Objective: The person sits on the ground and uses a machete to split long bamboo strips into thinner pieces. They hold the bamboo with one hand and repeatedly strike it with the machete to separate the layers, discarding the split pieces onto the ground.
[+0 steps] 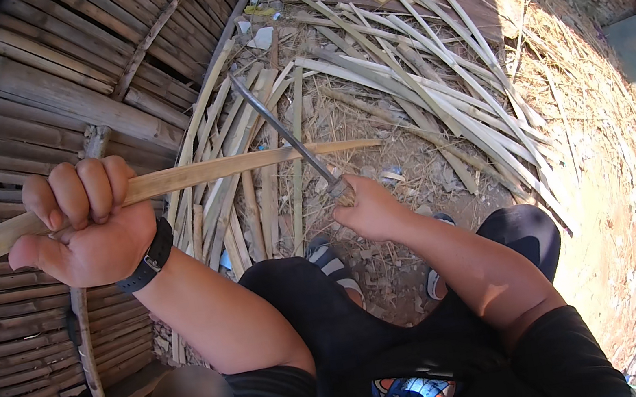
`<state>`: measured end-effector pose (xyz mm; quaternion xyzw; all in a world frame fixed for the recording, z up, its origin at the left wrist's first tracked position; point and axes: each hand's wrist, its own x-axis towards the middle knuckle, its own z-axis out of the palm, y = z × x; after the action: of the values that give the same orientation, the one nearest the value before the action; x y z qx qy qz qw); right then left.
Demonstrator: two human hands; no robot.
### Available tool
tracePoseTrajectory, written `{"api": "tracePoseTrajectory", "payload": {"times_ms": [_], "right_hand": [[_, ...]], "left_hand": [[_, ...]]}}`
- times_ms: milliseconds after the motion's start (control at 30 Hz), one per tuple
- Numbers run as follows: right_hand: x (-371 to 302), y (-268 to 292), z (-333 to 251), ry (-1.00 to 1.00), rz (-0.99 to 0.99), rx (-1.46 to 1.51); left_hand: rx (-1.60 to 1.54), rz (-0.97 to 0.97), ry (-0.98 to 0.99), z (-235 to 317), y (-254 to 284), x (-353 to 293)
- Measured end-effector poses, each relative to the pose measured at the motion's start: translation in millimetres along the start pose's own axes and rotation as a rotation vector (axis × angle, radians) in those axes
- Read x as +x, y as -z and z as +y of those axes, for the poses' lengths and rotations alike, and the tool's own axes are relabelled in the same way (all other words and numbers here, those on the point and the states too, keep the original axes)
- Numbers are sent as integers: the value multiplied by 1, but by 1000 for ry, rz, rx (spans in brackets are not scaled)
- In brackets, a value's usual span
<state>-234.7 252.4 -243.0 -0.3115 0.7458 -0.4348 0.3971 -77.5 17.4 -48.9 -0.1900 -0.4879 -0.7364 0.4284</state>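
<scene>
Our left hand [83, 225] grips a bamboo strip [247, 166]; right hand [367, 209] holds a long knife [283, 130] across it.

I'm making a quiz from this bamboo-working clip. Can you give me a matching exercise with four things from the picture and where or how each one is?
Things:
1. bamboo strip
2. long knife
3. black wristband
4. pile of split bamboo

Places or states:
A. lying on the ground ahead of the person
B. gripped in the left hand, held level
C. around the left wrist
D. held by the right hand, blade laid across the strip

Pairs: 1-B, 2-D, 3-C, 4-A
</scene>
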Motion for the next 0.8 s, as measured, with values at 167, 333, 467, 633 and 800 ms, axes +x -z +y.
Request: {"api": "tracePoseTrajectory", "payload": {"times_ms": [167,333,467,633,800], "right_hand": [[-10,4,-18,27,-71,-20],[4,-18,-2,19,-20,-1],[28,-7,41,-126,35,-48],[-4,-13,-9,123,9,-112],[30,-9,61,-130,118,-85]], "left_hand": [[4,79,4,6,8,-4],[110,126,-30,7,1,-2],[234,332,-93,-3,8,4],[89,162,-55,13,24,-2],[118,120,-25,4,-3,2]]}}
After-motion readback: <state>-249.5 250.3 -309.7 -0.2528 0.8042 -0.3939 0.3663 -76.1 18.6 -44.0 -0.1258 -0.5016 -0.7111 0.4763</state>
